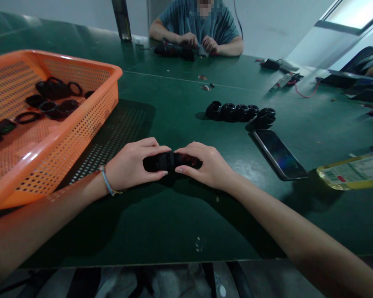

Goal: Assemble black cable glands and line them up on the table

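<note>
Head view: pinching a black part [170, 161] at both ends, between thumb and fingers of left hand [135, 161] and of right hand [209, 163]; holding it directly between the two, equally near each, pointing its long axis from palm to palm.

A phone [279, 154] lies near a yellow container [356, 171]
</note>
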Motion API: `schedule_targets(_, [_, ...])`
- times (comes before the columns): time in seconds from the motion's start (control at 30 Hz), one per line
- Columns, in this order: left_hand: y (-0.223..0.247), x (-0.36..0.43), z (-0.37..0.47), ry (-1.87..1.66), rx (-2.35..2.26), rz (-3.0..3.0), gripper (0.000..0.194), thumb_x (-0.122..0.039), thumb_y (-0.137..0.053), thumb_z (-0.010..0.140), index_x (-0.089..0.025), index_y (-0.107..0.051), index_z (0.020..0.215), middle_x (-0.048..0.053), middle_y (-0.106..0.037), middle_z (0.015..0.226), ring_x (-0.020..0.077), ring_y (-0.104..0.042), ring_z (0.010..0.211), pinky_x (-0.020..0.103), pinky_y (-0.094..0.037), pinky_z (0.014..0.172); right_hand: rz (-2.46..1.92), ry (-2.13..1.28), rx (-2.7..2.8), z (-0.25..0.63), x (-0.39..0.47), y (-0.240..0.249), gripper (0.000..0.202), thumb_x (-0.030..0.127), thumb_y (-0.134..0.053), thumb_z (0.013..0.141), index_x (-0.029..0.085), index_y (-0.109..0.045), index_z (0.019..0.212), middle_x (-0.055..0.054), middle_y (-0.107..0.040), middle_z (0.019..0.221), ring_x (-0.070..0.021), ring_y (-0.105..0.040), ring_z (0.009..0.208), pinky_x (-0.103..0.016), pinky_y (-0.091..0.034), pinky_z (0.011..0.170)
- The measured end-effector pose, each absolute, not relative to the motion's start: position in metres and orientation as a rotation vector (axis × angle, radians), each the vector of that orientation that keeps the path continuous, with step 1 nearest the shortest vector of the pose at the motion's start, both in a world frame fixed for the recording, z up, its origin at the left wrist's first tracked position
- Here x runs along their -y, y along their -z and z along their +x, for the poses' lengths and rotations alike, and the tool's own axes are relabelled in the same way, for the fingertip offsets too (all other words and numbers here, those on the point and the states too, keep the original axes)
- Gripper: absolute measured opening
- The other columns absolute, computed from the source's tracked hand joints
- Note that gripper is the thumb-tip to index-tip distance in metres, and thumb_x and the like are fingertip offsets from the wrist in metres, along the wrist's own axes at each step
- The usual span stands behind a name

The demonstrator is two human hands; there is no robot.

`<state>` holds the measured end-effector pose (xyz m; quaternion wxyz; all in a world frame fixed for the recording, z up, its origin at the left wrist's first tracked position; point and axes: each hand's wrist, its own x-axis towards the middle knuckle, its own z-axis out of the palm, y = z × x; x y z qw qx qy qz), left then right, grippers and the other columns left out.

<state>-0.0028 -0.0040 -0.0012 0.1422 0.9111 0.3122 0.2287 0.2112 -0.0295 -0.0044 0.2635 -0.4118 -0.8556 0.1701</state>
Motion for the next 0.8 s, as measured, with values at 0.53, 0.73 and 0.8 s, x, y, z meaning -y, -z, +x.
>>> schedule_targets(0.53, [0.0006,0.0042,-0.004,-0.638,-0.921,2.642,0.036,-0.033,-0.058,0.078,-0.018,-0.063,0.11,0.001,-0.06,0.086,0.0125,-0.059,0.077,0.021,-0.046,0.071,-1.024,-0.365,2.277,0.213,0.0295,0.0093,0.024,0.015,-0.07,0.073,0.014,-0.062,0.096,-0.005,-0.069,0.087,-0.016,-0.061,0.078,-0.028,-0.048,0.067])
schedule_targets(0.73, [0.0018,0.004,-0.0045,-0.658,-0.906,2.647,0.036,-0.033,-0.059,0.077,-0.017,-0.063,0.11,0.001,-0.06,0.086,0.0126,-0.06,0.077,0.02,-0.046,0.071,-1.033,-0.386,2.272,0.2131,0.0296,0.0101,0.022,0.017,-0.068,0.075,0.016,-0.062,0.097,-0.004,-0.069,0.087,-0.016,-0.061,0.079,-0.028,-0.048,0.067])
schedule_targets(0.8, [0.0021,0.0044,-0.0042,-0.664,-0.904,2.643,0.036,-0.032,-0.059,0.077,-0.018,-0.063,0.109,0.001,-0.06,0.086,0.0125,-0.06,0.077,0.02,-0.046,0.071,-1.033,-0.391,2.273,0.213,0.0296,0.0099,0.022,0.018,-0.068,0.076,0.016,-0.062,0.097,-0.004,-0.069,0.087,-0.0158,-0.061,0.078,-0.028,-0.048,0.067])
